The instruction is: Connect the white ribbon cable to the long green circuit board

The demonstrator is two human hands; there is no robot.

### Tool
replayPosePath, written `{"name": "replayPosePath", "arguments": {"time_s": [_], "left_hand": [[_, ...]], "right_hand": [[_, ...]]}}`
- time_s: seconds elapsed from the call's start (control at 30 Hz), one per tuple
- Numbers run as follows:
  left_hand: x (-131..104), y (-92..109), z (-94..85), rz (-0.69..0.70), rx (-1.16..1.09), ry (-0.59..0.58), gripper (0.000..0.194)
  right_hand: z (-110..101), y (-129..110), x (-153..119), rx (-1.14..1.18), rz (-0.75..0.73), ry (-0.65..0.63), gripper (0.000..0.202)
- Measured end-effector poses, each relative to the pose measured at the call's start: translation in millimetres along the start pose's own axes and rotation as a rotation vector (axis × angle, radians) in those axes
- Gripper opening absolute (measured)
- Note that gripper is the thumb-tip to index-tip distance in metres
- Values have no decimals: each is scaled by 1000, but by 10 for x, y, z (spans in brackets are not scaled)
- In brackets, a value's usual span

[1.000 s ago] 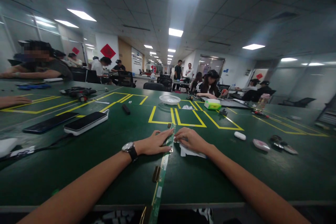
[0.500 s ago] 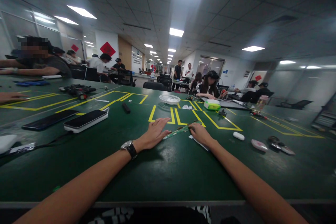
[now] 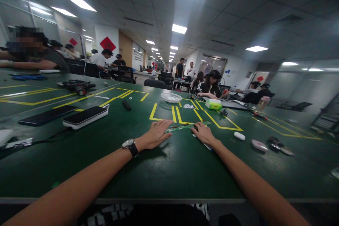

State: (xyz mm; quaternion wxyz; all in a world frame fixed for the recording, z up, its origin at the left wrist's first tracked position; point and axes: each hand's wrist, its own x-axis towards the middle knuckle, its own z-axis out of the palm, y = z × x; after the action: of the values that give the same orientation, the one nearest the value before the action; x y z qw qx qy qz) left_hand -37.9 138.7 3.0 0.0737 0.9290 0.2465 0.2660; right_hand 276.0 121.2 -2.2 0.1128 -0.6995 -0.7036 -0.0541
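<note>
A long thin green strip (image 3: 181,127), resembling a narrow circuit board with small brown parts along it, lies slanted between my two hands over the green table. My left hand (image 3: 156,135) is palm down with its fingers stretched out, the thumb at the strip's left end. On the strip's right half, the bent fingers of my right hand (image 3: 204,135) are closed; the strip's far end shows past them. A thin white piece (image 3: 208,147) shows partly from under my right hand, and most of it is hidden.
A white perforated dish (image 3: 171,97) stands beyond my hands, near a green-and-white tissue pack (image 3: 213,104). Left are two phones, one in a white holder (image 3: 86,117), and a black stick (image 3: 126,105). Right lies a white earbud case (image 3: 239,136). Several people sit around.
The strip's left end has swung away from me, so it lies flatter across the view. My left fingers have shifted slightly. A co-worker's hand at the left edge has left the view.
</note>
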Motion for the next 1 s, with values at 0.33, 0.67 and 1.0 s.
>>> {"name": "replayPosePath", "arguments": {"time_s": [0.33, 0.67, 1.0], "left_hand": [[-8, 33, -39, -12, 13, -67, 52], [28, 58, -71, -37, 88, -18, 46], [-25, 26, -57, -57, 92, -212, 65]], "right_hand": [[-105, -39, -26, -11, -11, 41, 49], [-151, -127, -23, -16, -215, -18, 40], [-368, -876, -429, 357, -812, -130, 30]]}}
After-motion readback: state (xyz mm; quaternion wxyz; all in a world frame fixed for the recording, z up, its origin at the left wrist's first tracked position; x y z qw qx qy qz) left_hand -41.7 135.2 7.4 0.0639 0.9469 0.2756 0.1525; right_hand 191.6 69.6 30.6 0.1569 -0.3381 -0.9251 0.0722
